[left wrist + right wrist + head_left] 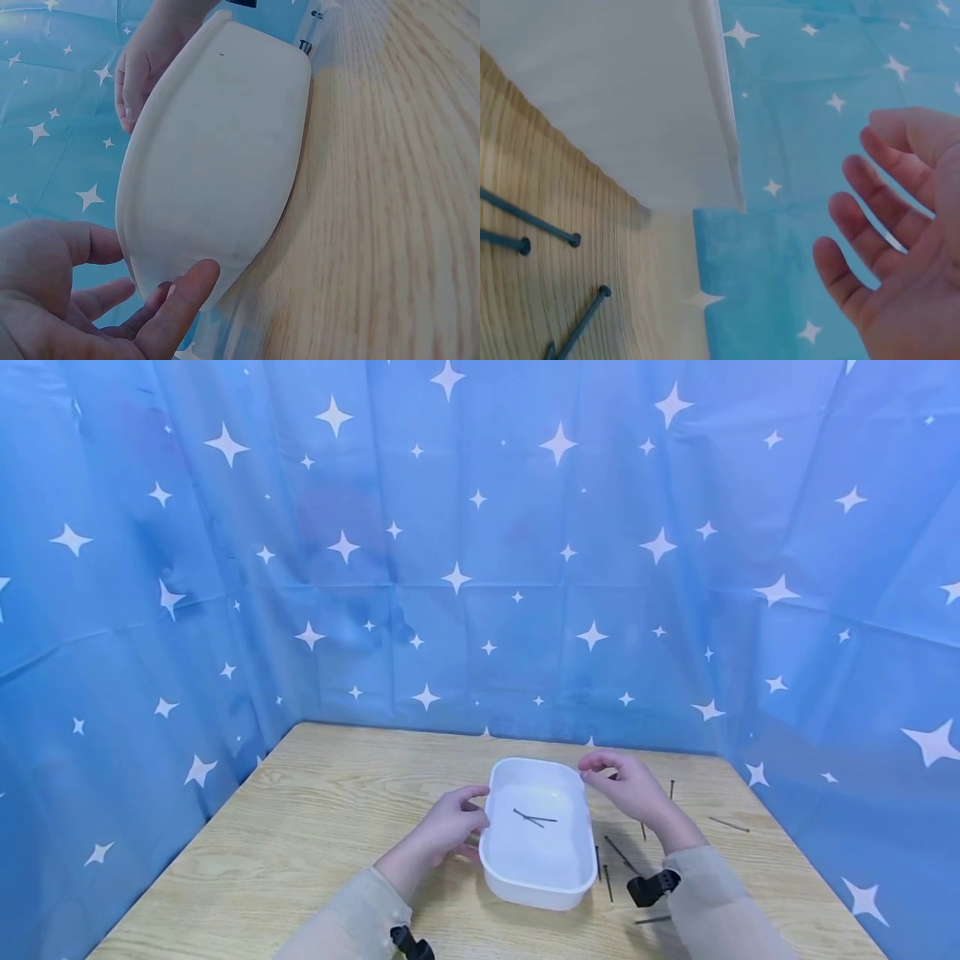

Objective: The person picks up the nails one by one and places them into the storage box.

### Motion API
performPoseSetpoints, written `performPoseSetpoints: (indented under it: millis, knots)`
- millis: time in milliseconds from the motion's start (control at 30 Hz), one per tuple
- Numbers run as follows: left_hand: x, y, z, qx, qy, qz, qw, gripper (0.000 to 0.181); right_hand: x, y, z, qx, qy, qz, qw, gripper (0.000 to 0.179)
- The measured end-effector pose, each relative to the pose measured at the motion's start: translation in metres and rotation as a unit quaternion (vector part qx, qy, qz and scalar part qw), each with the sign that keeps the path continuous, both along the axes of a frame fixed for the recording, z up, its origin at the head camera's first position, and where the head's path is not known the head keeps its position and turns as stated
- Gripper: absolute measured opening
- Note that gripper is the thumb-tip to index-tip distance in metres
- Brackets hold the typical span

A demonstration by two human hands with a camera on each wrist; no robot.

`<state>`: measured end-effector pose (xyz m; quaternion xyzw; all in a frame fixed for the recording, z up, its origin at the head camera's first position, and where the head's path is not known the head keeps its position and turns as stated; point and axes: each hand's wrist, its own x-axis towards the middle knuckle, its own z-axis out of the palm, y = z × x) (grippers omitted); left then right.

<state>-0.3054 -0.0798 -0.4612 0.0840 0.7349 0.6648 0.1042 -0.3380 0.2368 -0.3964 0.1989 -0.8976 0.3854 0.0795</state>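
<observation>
A white plastic basin (536, 881) stands on the wooden table, with two dark nails (542, 818) lying crossed on its floor. At its left side, my left hand (448, 822) touches the rim and outer wall with spread, relaxed fingers; the left wrist view shows one fingertip (204, 274) along the wall. My right hand (618, 781) hovers by the basin's far right corner. In the right wrist view its loosely bent fingers (877, 187) hold nothing and are apart from the basin wall (630, 97).
Several more nails (619, 853) lie scattered on the table (360, 793) to the right of the basin, some beneath the right forearm. One nail (729, 824) is farther out toward the right edge. A blue star-patterned curtain (465, 610) encloses the table's back and sides.
</observation>
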Motion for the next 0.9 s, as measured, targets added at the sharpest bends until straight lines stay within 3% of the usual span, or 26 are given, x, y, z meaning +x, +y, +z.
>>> performPoseSetpoints:
  millis: [433, 900]
  knots:
    - [0.000, -0.001, -0.001, 0.001, -0.001, -0.002, 1.0000, 0.068, 0.009, 0.024, 0.006, -0.025, 0.021, -0.008, 0.9994, 0.025]
    - [0.004, 0.000, 0.004, 0.000, 0.000, -0.002, 1.0000, 0.068, 0.011, 0.052, 0.006, -0.011, 0.035, -0.031, 0.9989, 0.028]
